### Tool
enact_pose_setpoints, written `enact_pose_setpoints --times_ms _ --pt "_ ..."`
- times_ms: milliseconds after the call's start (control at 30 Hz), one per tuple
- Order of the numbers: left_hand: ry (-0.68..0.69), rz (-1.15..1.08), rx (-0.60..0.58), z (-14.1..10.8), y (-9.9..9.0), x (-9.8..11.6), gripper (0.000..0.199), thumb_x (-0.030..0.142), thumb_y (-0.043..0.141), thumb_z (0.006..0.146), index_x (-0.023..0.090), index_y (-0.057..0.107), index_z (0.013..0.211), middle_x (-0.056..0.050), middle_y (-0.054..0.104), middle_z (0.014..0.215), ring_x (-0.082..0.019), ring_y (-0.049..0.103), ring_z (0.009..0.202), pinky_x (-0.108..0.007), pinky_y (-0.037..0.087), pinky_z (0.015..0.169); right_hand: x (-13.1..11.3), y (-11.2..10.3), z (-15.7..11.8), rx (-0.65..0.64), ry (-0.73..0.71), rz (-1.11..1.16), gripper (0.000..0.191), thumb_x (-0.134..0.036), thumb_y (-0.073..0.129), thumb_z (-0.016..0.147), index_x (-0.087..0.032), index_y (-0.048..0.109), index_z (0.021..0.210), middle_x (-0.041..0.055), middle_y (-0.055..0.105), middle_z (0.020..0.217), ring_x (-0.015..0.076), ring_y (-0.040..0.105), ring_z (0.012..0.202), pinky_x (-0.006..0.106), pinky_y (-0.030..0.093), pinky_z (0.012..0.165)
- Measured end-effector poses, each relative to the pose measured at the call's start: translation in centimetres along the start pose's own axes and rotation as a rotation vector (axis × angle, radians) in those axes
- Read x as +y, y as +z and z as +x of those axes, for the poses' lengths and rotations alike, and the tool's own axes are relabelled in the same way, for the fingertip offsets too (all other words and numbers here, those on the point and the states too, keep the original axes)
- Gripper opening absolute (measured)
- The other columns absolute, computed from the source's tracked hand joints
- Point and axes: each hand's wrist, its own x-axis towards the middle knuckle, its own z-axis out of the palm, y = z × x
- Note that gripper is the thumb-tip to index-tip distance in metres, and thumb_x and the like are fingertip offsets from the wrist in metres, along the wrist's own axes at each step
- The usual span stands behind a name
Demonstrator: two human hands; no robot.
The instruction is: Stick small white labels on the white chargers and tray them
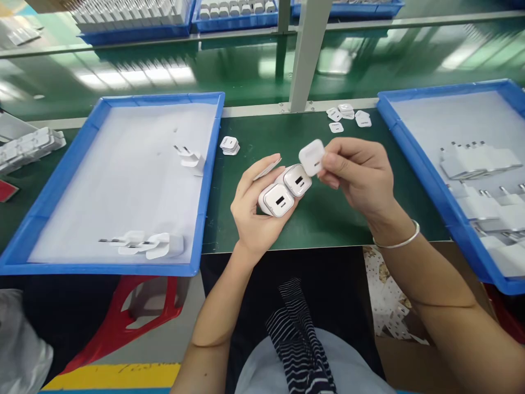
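My left hand [256, 202] is wrapped round two white plug chargers [279, 200], held side by side with their port faces turned up towards me. A thin white piece [267, 168] is also tucked between its fingers. My right hand [361, 172] pinches a white rounded-square cover piece [312, 157] with a small slot in it. This piece is right beside the farther charger; I cannot tell whether they touch. On the green bench, a small stack of similar covers [229, 145] lies left of my hands, and several loose ones [346, 112] lie at the back right.
At the left is a blue tray [211, 180] with a few white plug chargers [164, 244]. Another blue tray [418, 175] on the right holds several chargers [479, 161]. A metal post [307, 60] rises at the bench's back, below a shelf with filled blue trays [235, 22].
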Motion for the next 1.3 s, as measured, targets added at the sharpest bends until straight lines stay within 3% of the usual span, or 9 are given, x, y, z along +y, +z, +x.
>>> enact_pose_setpoints --times_ms 167,933,1167,1300 --pt "0.0 -0.008 0.007 -0.1 0.0 -0.1 0.04 0.042 0.079 0.082 0.024 0.069 0.116 -0.007 0.067 0.128 -0.028 0.066 0.12 -0.05 0.056 0.105 -0.3 0.9 -0.5 -0.142 0.121 0.121 0.033 -0.041 0.074 0.087 -0.018 0.065 0.065 -0.0026 0.048 0.052 0.0092 0.039 0.046 0.026 0.029 0.044" --pt "-0.017 0.014 -0.045 -0.3 0.0 0.0 0.046 0.054 0.076 0.081 0.025 0.068 0.116 -0.008 0.067 0.126 -0.03 0.065 0.122 -0.052 0.056 0.104 -1.2 0.8 -0.9 -0.107 0.059 -0.057 0.036 -0.042 0.075 0.084 -0.02 0.063 0.059 -0.0051 0.046 0.044 0.0075 0.035 0.04 0.027 0.023 0.04" --pt "0.04 0.016 -0.023 -0.1 0.1 0.0 0.038 0.046 0.077 0.083 0.024 0.069 0.113 -0.007 0.069 0.124 -0.027 0.067 0.117 -0.048 0.058 0.101 -1.3 0.5 -1.0 -0.13 0.086 -0.089 0.034 -0.041 0.077 0.083 -0.02 0.064 0.06 -0.0055 0.048 0.043 0.007 0.037 0.038 0.026 0.022 0.039" --pt "0.008 0.039 -0.033 -0.2 0.2 -0.1 0.04 0.047 0.077 0.083 0.024 0.069 0.115 -0.007 0.069 0.125 -0.028 0.068 0.117 -0.049 0.059 0.1 -1.4 0.5 -0.9 -0.132 0.093 -0.112 0.036 -0.043 0.076 0.084 -0.021 0.063 0.059 -0.0055 0.047 0.042 0.0075 0.036 0.038 0.027 0.022 0.038"
